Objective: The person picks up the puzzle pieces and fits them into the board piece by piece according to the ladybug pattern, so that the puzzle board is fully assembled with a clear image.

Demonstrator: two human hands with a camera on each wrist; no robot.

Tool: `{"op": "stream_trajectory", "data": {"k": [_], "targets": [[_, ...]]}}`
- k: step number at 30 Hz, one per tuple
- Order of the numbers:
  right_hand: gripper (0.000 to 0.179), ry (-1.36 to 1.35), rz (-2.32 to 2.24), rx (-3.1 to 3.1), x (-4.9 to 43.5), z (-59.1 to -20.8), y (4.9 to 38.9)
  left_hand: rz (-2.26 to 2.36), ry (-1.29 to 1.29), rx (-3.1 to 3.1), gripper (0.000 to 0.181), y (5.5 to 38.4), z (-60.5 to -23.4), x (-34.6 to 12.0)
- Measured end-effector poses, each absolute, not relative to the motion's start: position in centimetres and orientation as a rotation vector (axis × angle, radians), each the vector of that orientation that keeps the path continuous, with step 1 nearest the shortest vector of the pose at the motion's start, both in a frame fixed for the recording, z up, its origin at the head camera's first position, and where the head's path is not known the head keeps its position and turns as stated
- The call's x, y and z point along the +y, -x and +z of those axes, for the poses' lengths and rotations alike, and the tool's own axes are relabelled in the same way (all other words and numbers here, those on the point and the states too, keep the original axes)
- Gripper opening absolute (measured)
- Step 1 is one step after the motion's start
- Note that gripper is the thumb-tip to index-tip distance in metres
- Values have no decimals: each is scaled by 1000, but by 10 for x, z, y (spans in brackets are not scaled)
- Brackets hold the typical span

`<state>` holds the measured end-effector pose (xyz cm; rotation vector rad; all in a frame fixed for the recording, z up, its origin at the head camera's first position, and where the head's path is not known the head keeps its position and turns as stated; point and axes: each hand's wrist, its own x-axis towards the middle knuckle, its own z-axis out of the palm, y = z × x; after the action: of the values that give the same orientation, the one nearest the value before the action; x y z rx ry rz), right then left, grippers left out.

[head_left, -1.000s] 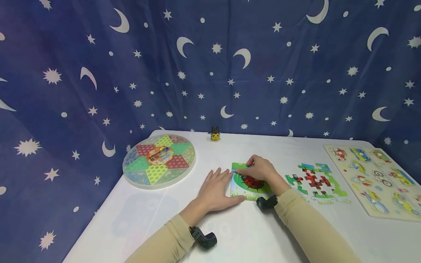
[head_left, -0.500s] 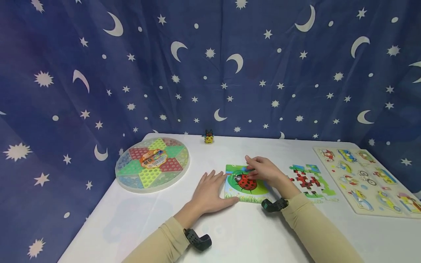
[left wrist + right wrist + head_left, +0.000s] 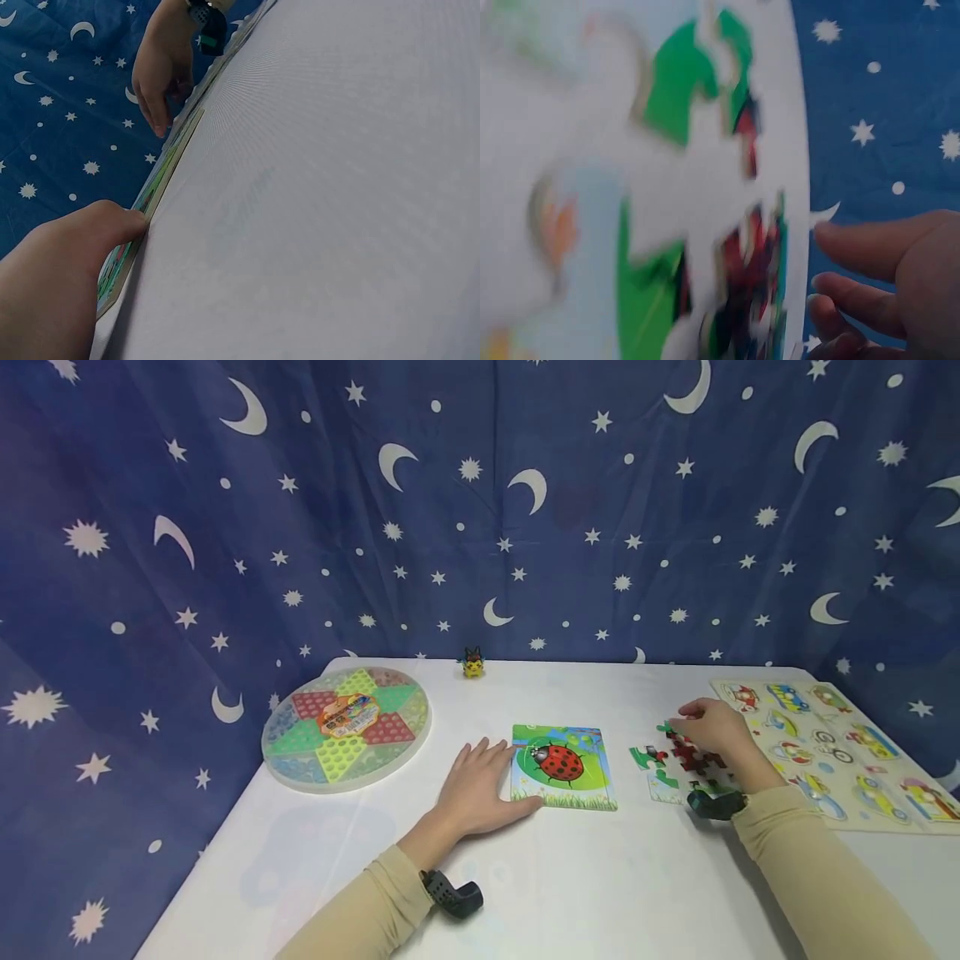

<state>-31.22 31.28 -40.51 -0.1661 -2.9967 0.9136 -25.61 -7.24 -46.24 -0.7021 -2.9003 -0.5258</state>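
A square ladybug picture board [image 3: 561,764] lies flat on the white table. My left hand [image 3: 474,787] rests at its left side, fingers straight and spread, thumb at the near edge. In the left wrist view that thumb [image 3: 124,223] touches the board's rim. To the right lie several loose jigsaw pieces [image 3: 666,778], green, red and black. My right hand [image 3: 722,731] is over their far side, partly hiding them. In the right wrist view its thumb and fingers are loosely bent and apart, with nothing seen between them; the pieces [image 3: 676,82] there are blurred.
A round Chinese checkers board [image 3: 347,729] lies at the left. A small yellow figure [image 3: 472,663] stands near the table's back edge. At the right is a wooden vehicle peg puzzle [image 3: 832,747]. A star-patterned blue curtain [image 3: 420,527] hangs behind the table.
My right hand has lifted off the ladybug board and moved right, over the loose pieces. The left hand has stayed beside the board. The head view has shifted slightly.
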Motion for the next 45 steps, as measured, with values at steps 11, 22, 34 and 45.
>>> {"op": "stream_trajectory", "data": {"k": [11, 22, 34, 45], "targets": [[76, 254, 560, -3159, 321, -399, 319, -541, 695, -2903, 96, 258, -461, -73], [70, 315, 450, -3261, 306, -391, 323, -529, 672, -2906, 96, 259, -456, -76], [70, 298, 576, -3317, 316, -393, 323, -533, 675, -2907, 96, 255, -462, -74], [65, 327, 766, -3142, 318, -400, 321, -521, 675, -2919, 97, 254, -459, -74]]}}
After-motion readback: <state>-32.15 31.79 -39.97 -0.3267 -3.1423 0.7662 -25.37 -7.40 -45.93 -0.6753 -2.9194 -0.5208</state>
